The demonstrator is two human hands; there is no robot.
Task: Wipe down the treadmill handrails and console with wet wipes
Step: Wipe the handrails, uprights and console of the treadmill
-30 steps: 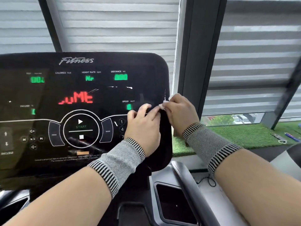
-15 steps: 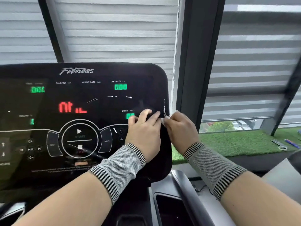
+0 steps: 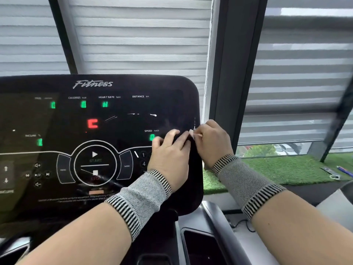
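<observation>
Wipe (image 3: 193, 133) mostly hidden, pinched between left hand (image 3: 170, 157) and right hand (image 3: 212, 139).

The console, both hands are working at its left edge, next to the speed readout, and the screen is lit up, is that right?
Not quite. In the head view both hands, left hand and right hand, are at the right edge of the console, not the left. The rest holds: they are beside the speed readout, and the screen is lit.
</observation>
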